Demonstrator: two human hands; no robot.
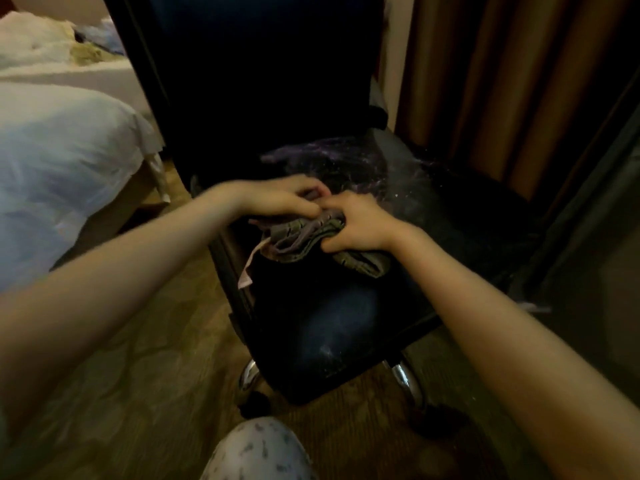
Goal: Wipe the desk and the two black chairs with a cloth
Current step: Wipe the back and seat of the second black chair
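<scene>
A black office chair (460, 216) stands right in front of me, its tall backrest rising at the top centre. The seat is worn, with pale scuffed patches near the back. A crumpled grey-green patterned cloth (304, 237) lies bunched on the seat's left side. My left hand (277, 199) grips the cloth's upper edge. My right hand (360, 223) presses down on the cloth from the right, fingers curled into it. Both hands touch each other over the cloth. No desk or second chair is in view.
A bed with white bedding (59, 168) lies at the left, close to the chair. Brown curtains (485, 81) hang at the right behind the chair. The chair's chrome legs (405, 375) and castors rest on patterned carpet. My knee in printed fabric (259, 452) shows at the bottom.
</scene>
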